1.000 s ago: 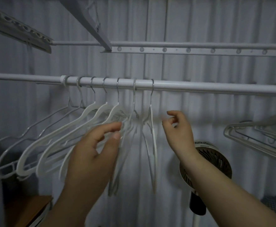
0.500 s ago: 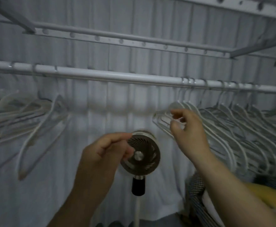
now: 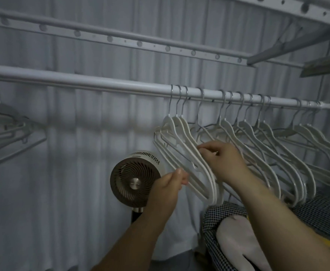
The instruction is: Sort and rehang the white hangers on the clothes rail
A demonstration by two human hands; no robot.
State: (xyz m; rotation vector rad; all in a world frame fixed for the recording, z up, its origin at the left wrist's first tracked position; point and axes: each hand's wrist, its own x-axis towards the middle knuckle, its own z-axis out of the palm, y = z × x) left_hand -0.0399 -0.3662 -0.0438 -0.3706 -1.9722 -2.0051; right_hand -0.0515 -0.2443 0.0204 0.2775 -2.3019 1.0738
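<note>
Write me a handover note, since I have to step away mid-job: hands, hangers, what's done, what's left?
Left hand pinches the lower bar of the leftmost white hangers.
Right hand grips an arm of the same bunch.
All hooks sit on the clothes rail: a big row at right, a few hangers at far left.
Left to do: pull hangers from this bunch and rehang them sorted.

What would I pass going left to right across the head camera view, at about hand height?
Loose cluster of hangers at the left edge → round fan → left hand → right hand → long row of white hangers on the rail.
</note>
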